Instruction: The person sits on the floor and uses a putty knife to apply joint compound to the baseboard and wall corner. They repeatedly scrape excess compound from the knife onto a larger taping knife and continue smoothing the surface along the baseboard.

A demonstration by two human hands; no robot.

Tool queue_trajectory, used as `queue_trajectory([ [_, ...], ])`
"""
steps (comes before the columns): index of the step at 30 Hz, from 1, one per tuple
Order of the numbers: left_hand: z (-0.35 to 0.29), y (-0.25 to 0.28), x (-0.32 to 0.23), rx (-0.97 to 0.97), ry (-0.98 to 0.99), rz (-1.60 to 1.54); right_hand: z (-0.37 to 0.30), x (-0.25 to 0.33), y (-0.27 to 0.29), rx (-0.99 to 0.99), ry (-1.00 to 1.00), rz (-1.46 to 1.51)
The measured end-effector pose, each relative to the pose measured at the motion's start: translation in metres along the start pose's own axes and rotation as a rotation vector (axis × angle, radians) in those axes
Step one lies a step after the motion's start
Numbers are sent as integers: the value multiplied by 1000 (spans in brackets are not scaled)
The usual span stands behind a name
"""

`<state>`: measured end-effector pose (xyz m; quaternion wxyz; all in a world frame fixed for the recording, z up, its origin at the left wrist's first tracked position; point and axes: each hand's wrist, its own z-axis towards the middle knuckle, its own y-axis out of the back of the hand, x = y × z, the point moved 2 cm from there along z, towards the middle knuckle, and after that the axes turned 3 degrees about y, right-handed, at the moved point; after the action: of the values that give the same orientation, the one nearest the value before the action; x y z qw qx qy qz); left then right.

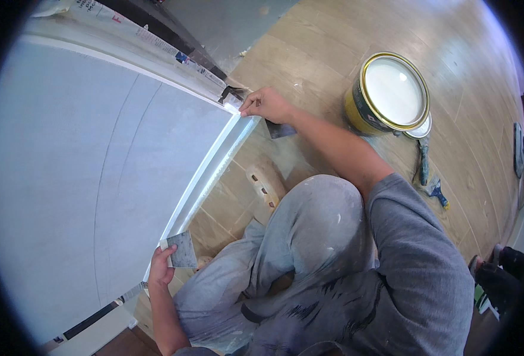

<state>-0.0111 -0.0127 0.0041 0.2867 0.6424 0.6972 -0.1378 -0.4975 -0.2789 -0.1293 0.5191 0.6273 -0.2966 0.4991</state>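
Observation:
A flat rectangular grey scraper [182, 250] with a pale edge is pinched in my left hand [161, 265], close to the near end of the white baseboard [205, 172]. At the far end of that baseboard, my right hand [268, 105] reaches out with thumb and fingertips pressed together. Its fingertips touch a shiny whitish strip [232, 109] at the corner, possibly tape; whether they grip it I cannot tell. A dark flat piece [282, 130] shows below my right wrist, its kind unclear. The pale wall panel [78, 160] with thin curved lines rises along the baseboard.
An opened paint can [394, 90], full of white, stands right of my right arm on the wood-look floor [327, 35]. Beside it lie a lid [421, 127], a dark-handled tool [423, 161] and a blue paintbrush [436, 191]. Another person's feet [480, 264] show at the right edge.

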Motion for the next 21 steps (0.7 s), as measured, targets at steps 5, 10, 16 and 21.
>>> queue_trajectory([
  [5, 0, -2, 1, 13, -15, 16, -12, -4, 10, -21, -81, -77],
  [10, -1, -6, -3, -11, 16, 48, -18, 19, 4, -46, 41, -121],
  [16, -7, -13, -7, -53, 25, 30, -8, 18, 0, -19, 70, -178],
  [21, -5, -10, -5, -1, 9, 19, -16, 13, 1, -76, 68, -160],
])
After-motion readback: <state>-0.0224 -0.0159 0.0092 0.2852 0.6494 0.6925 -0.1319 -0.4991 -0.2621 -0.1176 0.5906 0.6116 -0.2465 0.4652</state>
